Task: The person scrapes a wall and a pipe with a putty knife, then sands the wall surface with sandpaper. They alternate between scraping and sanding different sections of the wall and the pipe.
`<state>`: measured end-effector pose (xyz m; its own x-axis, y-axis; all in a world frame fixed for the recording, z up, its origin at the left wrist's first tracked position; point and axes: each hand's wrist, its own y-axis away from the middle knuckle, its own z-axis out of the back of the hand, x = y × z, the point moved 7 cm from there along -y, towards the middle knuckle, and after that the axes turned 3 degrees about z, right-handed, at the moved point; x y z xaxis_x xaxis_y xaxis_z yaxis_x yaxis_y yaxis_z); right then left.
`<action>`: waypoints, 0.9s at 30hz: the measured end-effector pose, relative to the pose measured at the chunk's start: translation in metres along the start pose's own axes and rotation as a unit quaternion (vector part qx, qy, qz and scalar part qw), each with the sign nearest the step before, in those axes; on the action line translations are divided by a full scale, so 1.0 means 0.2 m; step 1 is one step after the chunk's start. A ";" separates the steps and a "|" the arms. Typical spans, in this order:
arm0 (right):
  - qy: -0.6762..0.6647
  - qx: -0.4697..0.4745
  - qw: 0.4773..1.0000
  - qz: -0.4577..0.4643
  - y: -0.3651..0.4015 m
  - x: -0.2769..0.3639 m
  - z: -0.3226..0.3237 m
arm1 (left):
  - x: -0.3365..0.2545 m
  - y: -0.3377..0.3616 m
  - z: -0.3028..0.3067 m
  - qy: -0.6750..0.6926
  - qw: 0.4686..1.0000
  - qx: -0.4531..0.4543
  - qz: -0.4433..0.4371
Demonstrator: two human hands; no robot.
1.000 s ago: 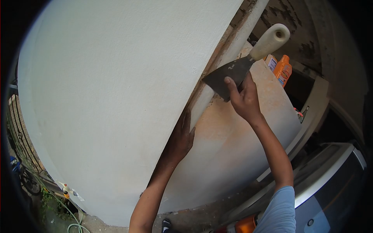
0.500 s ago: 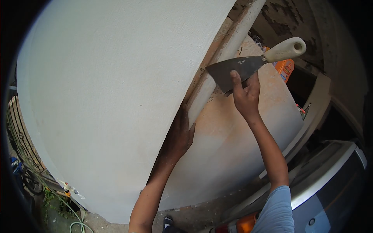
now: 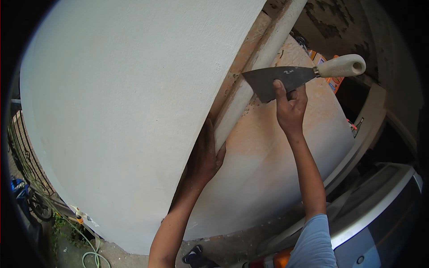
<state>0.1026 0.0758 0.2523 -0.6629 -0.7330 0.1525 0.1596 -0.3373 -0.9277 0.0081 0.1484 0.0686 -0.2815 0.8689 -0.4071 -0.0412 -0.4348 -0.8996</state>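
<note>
My right hand (image 3: 292, 109) pinches a putty knife by its wide dark blade (image 3: 279, 79), thumb on the near face. The knife's pale handle (image 3: 342, 66) points right, and one blade corner overlaps the edge of a white pipe (image 3: 254, 85). Lower down, my left hand (image 3: 205, 156) grips that pipe, thumb on its right side and fingers partly hidden in the shadowed gap beside the wall. The pipe runs diagonally along a strip of bare, brownish plaster.
A large white wall (image 3: 120, 111) fills the left side. Behind the knife are orange packages (image 3: 334, 82) on a ledge. A parked vehicle (image 3: 380, 214) stands at lower right. A green hose (image 3: 96, 254) lies on the ground at lower left, near a blue motorcycle (image 3: 20, 190).
My right hand and the putty knife have shifted slightly right, and the handle has tipped a little lower. My left hand stays on the pipe. A foot shows more at the bottom.
</note>
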 end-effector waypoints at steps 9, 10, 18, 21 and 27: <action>0.004 0.052 0.999 0.004 0.02 0.02 0.00 | -0.01 0.01 0.00 -0.026 0.999 -0.030 -0.014; 0.032 0.104 0.994 0.017 0.08 0.04 -0.06 | -0.01 0.01 0.00 -0.028 0.999 -0.034 -0.015; 0.043 0.217 0.972 0.075 0.16 0.08 -0.19 | 0.01 0.02 -0.01 -0.063 0.997 -0.052 -0.015; -0.069 0.028 0.997 0.033 0.00 0.06 -0.06 | 0.01 0.02 -0.01 -0.073 0.995 -0.057 -0.022; 0.057 0.123 0.982 0.130 0.07 0.12 -0.15 | 0.01 0.03 0.01 -0.066 0.994 -0.081 -0.027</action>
<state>0.0669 0.0716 0.2323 -0.6520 -0.7468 -0.1312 0.4966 -0.2899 -0.8181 0.0049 0.1469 0.0625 -0.4068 0.8467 -0.3430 0.0924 -0.3354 -0.9375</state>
